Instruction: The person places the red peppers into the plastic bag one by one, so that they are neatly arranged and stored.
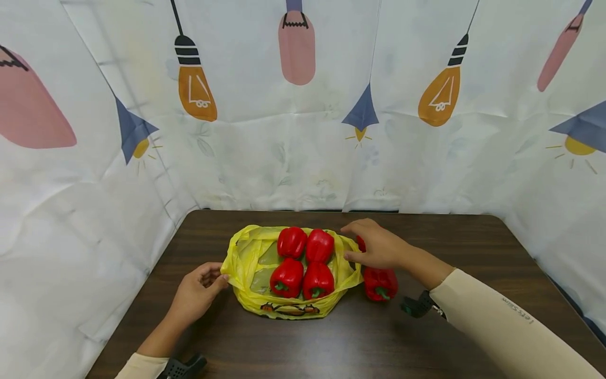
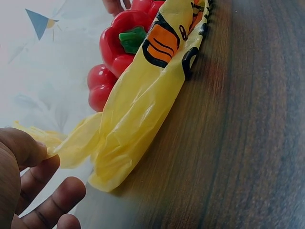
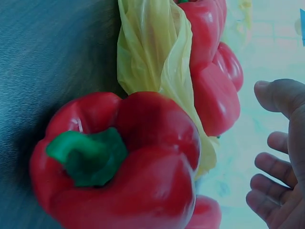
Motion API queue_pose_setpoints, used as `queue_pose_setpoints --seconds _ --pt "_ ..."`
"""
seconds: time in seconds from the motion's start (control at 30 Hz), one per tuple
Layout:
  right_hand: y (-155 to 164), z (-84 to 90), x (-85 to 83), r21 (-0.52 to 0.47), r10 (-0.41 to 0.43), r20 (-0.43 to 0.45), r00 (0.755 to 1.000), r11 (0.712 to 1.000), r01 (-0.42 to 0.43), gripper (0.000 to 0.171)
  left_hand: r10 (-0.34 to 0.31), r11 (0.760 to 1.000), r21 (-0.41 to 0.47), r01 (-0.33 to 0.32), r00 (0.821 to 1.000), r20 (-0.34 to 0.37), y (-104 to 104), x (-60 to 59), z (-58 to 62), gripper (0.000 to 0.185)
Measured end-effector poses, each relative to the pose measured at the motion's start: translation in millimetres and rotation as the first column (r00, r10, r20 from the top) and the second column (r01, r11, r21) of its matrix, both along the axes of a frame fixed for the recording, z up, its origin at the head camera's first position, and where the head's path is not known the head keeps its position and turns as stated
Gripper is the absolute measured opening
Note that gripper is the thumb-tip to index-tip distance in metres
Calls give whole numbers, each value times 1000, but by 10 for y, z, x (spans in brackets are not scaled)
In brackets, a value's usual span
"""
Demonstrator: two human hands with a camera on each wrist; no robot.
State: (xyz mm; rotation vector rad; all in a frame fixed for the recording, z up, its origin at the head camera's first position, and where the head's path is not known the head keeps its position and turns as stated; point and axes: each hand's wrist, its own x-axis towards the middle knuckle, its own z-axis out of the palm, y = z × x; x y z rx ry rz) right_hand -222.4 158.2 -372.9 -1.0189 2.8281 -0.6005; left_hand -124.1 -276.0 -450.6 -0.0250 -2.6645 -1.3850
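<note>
A yellow plastic bag [image 1: 243,287] lies with its mouth spread wide on the table, a printed design on its near side. Several red bell peppers [image 1: 286,277] sit together inside it. My left hand [image 1: 196,291] pinches the bag's left edge between thumb and finger, the other fingers loosely bent. At the bag's right edge my right hand [image 1: 376,245] hovers with thumb and fingers apart, holding nothing. Just outside that edge stands a red bell pepper [image 1: 380,283] with a green stem, large in the right wrist view. Another pepper [image 1: 361,243] behind it is mostly hidden by my right hand.
The dark wooden table [image 1: 450,231] extends around the bag on all sides. A white curtain [image 1: 293,163] printed with lamps hangs behind the table's far edge and along both sides.
</note>
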Motion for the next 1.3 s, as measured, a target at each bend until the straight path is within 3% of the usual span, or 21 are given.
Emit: queue_pose_setpoints --seconds 0.27,0.6,1.3 --pt "204 -36 99 -34 -27 16 1000 999 27 64 2 1000 -13 -2 999 -36 -5 9 12 24" --pt "456 -59 229 -96 -49 27 998 994 51 70 0 1000 2 0 1000 -25 -8 18 46 26" --pt "768 -295 438 -79 -90 103 991 992 98 78 7 1000 6 -7 1000 -20 -37 36 -5 24"
